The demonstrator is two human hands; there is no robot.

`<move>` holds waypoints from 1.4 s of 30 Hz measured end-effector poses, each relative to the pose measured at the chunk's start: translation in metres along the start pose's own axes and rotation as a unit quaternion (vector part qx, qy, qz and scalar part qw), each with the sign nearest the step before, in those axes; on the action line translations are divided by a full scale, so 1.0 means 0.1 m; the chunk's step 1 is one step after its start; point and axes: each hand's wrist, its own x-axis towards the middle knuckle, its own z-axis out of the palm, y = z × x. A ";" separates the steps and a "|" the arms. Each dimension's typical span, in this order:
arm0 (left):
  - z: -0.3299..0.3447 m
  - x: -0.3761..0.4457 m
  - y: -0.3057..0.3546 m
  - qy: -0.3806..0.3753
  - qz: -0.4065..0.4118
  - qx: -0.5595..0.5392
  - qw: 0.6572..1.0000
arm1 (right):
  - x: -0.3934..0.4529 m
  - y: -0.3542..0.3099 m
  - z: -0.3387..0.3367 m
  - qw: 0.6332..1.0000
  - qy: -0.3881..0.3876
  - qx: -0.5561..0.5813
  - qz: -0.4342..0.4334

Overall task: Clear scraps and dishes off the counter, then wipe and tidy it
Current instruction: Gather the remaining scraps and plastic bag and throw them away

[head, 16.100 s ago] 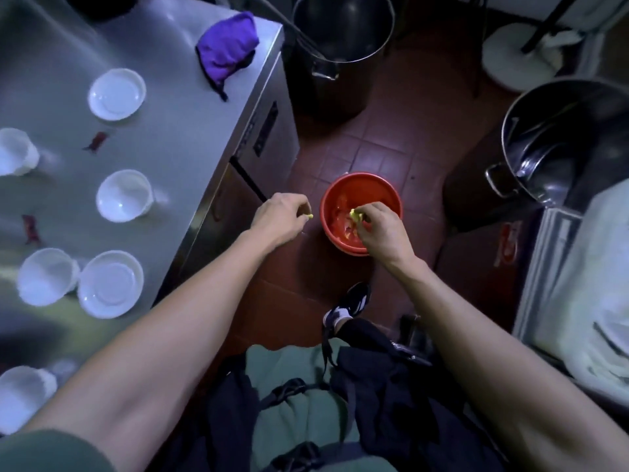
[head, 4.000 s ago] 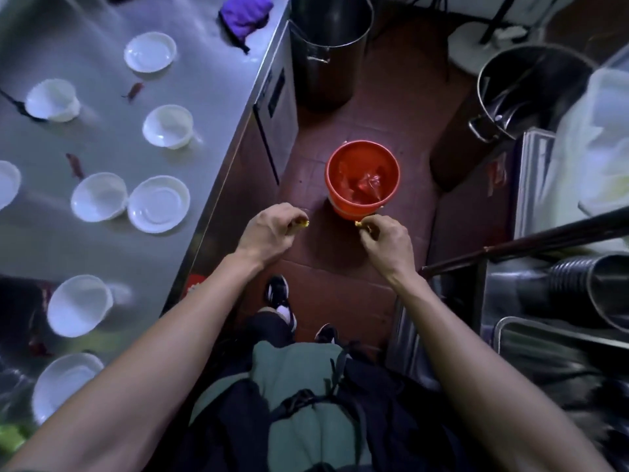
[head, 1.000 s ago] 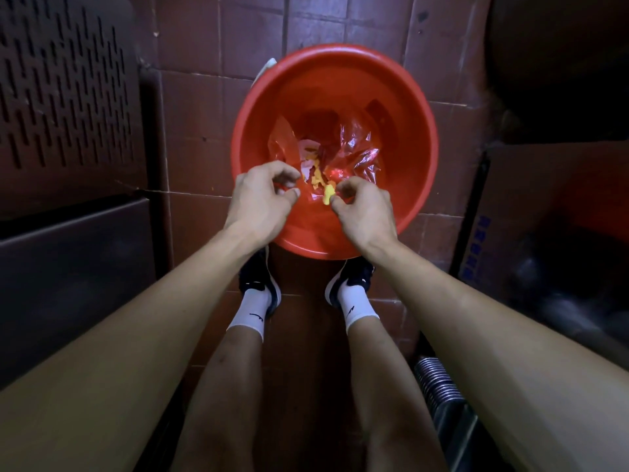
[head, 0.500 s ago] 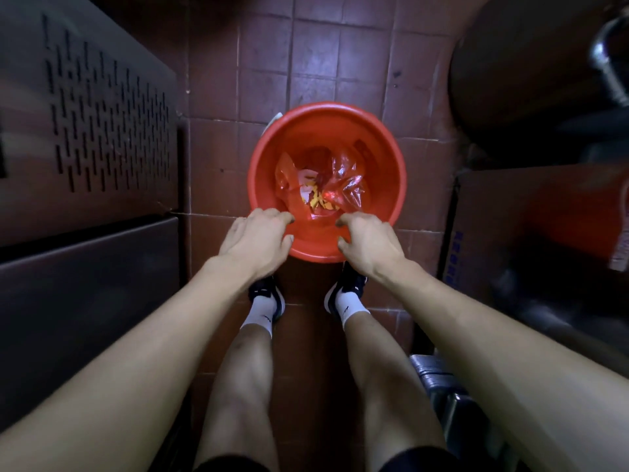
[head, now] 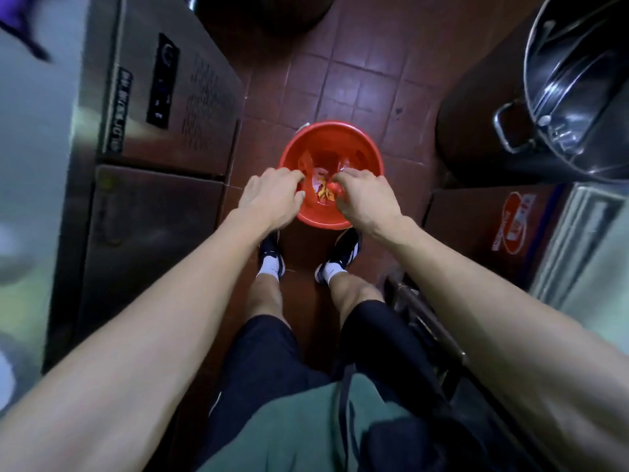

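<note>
A red bucket (head: 372,155) stands on the tiled floor just ahead of my shoes. Inside it lies a crumpled red plastic bag (head: 308,168) with yellow-orange food scraps (head: 325,195) at the bottom. My left hand (head: 272,195) reaches over the bucket's near left rim, its fingers curled on the bag's edge. Over the near right rim, my right hand (head: 369,195) pinches a bunch of the same red plastic. The fingertips of both hands are partly hidden inside the bucket.
The steel counter cabinet (head: 163,131) rises on the left, its top (head: 37,137) blurred, with a purple cloth (head: 17,18) at the corner. A large steel pot (head: 578,97) and a brown carton (head: 493,226) crowd the right. Another pot (head: 265,11) stands behind the bucket.
My view has risen away from the bucket. My hands, flat on the near rim half a second ago, now curl into the bucket on the red plastic bag.
</note>
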 end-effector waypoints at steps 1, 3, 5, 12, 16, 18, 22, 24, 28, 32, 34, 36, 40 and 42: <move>-0.05 -0.11 0.03 0.002 -0.006 0.004 1.000 | -0.06 -0.04 -0.08 1.000 0.003 -0.013 -0.015; -0.12 -0.34 0.06 0.010 -0.018 -0.001 1.000 | -0.19 -0.12 -0.23 0.999 0.007 -0.039 -0.037; -0.16 -0.56 0.05 0.021 -0.032 -0.016 0.999 | -0.31 -0.20 -0.34 0.997 0.007 -0.057 -0.053; -0.06 -1.34 -0.21 0.041 -0.115 -0.089 0.988 | -0.68 -0.67 -0.52 0.992 -0.022 -0.073 -0.105; -0.07 -1.80 -0.44 0.093 -0.142 -0.131 0.977 | -0.85 -1.12 -0.58 0.987 -0.001 -0.078 -0.143; -0.05 -2.06 -0.58 0.119 -0.154 -0.139 0.971 | -0.95 -1.40 -0.58 0.983 0.015 -0.074 -0.164; 0.17 -2.72 -0.86 0.168 -0.189 -0.163 0.954 | -1.26 -2.00 -0.46 0.975 0.052 -0.053 -0.211; 0.31 -2.96 -0.93 0.183 -0.199 -0.176 0.947 | -1.41 -2.20 -0.39 0.968 0.072 -0.022 -0.238; 0.77 -3.72 -1.22 0.219 -0.246 -0.195 0.924 | -1.84 -2.83 -0.08 0.955 0.071 -0.030 -0.287; 1.23 -4.41 -1.46 0.238 -0.289 -0.216 0.902 | -2.25 -3.40 0.24 0.949 0.062 -0.045 -0.306; 1.43 -4.72 -1.55 0.253 -0.306 -0.220 0.891 | -2.45 -3.64 0.38 0.941 0.061 -0.044 -0.329; 1.63 -5.02 -1.63 0.265 -0.317 -0.226 0.882 | -2.61 -3.85 0.49 0.934 0.058 -0.051 -0.350; 1.97 -5.57 -1.78 0.291 -0.351 -0.246 0.856 | -2.85 -4.29 0.68 0.922 0.046 -0.060 -0.380; 2.13 -5.82 -1.82 0.309 -0.369 -0.255 0.839 | -2.96 -4.50 0.81 0.917 0.035 -0.069 -0.392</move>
